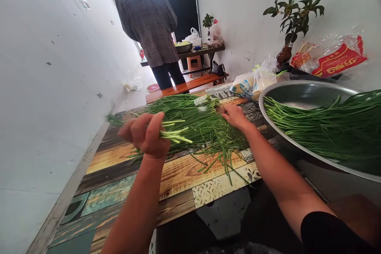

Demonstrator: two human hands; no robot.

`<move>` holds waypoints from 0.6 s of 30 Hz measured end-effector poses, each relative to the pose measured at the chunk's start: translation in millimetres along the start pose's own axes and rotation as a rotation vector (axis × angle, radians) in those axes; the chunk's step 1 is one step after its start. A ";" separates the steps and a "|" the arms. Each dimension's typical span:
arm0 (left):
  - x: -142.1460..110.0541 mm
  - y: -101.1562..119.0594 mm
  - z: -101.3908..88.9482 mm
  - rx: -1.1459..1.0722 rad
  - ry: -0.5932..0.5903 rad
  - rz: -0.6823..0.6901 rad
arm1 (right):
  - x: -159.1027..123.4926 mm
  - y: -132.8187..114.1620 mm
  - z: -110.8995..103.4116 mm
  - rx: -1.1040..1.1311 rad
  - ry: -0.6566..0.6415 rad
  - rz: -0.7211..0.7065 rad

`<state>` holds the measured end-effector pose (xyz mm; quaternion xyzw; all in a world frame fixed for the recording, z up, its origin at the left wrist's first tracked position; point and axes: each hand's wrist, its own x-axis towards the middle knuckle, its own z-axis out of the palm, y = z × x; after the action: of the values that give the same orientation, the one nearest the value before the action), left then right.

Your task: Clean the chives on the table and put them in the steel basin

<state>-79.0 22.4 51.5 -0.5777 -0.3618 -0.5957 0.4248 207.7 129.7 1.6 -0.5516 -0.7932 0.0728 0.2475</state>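
Note:
My left hand (145, 135) is closed round a small bunch of garlic chives (177, 135) above the table. Their pale cut ends point right, and their blurred green tops stick out to the left. Under and behind it lies a large heap of garlic chives (178, 107), with white bands (202, 101) round a bundle near its right end. My right hand (233, 116) reaches to that end, its fingers curled in beside the stem ends; what they pinch, if anything, is hidden. Loose trimmings (223, 139) lie just below my right hand.
At right stands a big steel basin (263, 107) holding long green chives. Plastic bags (253, 83), a red package (339, 61) and a potted plant (287, 51) are behind it. A person (149, 20) stands beyond a wooden bench (190, 84), back turned. A wall (44, 107) borders the left side.

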 end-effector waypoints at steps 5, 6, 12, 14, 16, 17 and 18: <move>-6.3 -12.4 1.7 -0.023 -0.265 -0.143 | -4.4 -13.6 -8.5 0.402 0.184 -0.056; -8.5 -8.5 3.6 -0.015 -0.319 -0.137 | -6.5 -18.9 -10.3 0.467 0.194 -0.076; -28.0 31.8 19.9 -0.096 -0.624 -0.100 | -22.7 -52.2 -19.2 0.706 0.051 -0.243; -33.8 41.7 22.3 -0.207 -0.684 -0.126 | -26.6 -57.9 -21.5 0.745 -0.003 -0.284; -36.6 48.7 22.8 -0.296 -0.720 -0.164 | -29.2 -60.9 -22.6 0.779 -0.040 -0.313; -36.9 51.3 22.7 -0.328 -0.731 -0.175 | -30.3 -61.9 -22.6 0.796 -0.056 -0.322; -36.8 53.6 22.5 -0.350 -0.747 -0.176 | -31.3 -63.1 -22.4 0.816 -0.067 -0.327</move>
<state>-22.0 26.2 13.3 -0.7843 -0.4321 -0.4319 0.1076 173.8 73.6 35.8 -0.2731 -0.7842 0.3577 0.4273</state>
